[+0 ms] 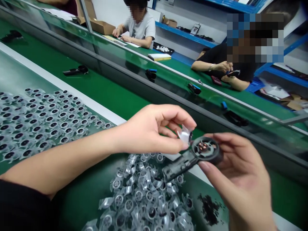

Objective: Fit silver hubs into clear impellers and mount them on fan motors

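Between the thumb and fingers of my left hand [154, 131] is a small translucent fan impeller [184, 135]. It is close beside the round end of a black handheld fan housing [183, 165]; whether they touch I cannot tell. My right hand [243, 173] grips that housing by its ring, where copper motor windings show inside. The handle part points down and left. Beneath both hands lies a heap of loose clear impellers [144, 195]. Farther left, rows of impellers [48, 118] stand spread over the green surface, with dark centres facing up.
Small black pieces [209, 208] lie in a pile right of the heap. A green conveyor belt [106, 86] carries a black housing [76, 70], with a dark rail [134, 81] beyond it. Across the line, one person [141, 29] and another in black [223, 64] work with their hands.
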Demonstrator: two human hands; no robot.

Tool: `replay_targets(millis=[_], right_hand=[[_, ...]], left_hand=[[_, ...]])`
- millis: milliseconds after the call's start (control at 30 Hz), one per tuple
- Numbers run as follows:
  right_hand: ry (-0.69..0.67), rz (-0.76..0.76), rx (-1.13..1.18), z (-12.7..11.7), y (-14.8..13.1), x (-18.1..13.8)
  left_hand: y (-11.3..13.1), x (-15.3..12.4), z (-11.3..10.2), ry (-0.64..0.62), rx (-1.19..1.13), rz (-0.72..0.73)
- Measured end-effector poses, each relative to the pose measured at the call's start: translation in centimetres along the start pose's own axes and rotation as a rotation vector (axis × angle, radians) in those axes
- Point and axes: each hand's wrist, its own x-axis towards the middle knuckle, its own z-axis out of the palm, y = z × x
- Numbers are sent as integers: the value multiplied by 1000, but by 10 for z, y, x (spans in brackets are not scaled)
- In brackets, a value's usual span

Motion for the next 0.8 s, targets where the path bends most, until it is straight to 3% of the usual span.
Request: replay_targets(millis=[133, 367, 667, 800], right_hand=[[58, 63, 63, 1, -16, -30], [76, 21, 14, -2, -16, -31], [29, -58, -69, -5, -12, -31], [-22, -66, -100, -10, -11, -30]], left_hand=[[-6, -5, 13, -66, 99, 140], [-3, -6, 14, -58, 270, 304], [-5, -6, 13, -46, 344, 348], [-6, -6, 14, -60, 279, 302]])
